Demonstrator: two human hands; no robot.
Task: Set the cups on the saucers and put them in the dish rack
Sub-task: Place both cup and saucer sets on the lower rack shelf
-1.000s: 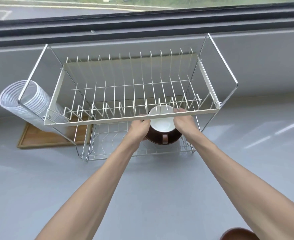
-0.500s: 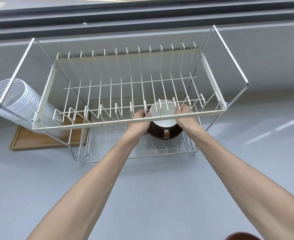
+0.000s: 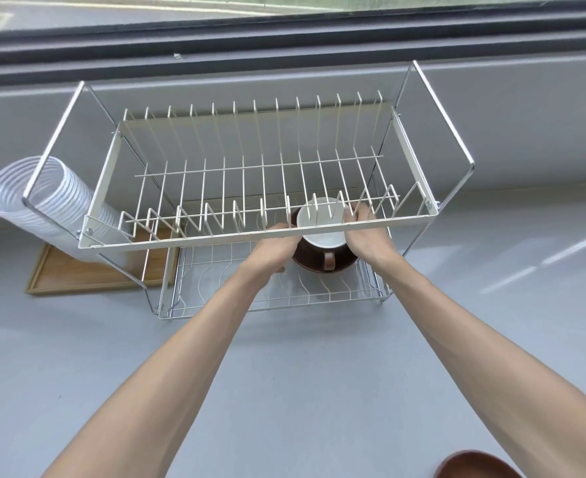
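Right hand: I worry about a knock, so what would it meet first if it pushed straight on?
Probably nothing close: past the right hand the lower tier looks free toward the rack's back, though depth is unclear.

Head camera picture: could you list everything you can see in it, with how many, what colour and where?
dish rack: one, white wire, two tiers, on the counter under the window
cup: one, brown outside, white inside, lower tier of the rack, on the saucer
saucer: one, brown, under the cup
second brown dish: one, bottom right edge, cut off, kind unclear
ribbed tube: one, white, left of the rack
wooden tray: one, light brown, under the tube
counter: one, grey
window: one, dark frame, top
hands: two, bare; left hand and right hand on either side of the cup and saucer
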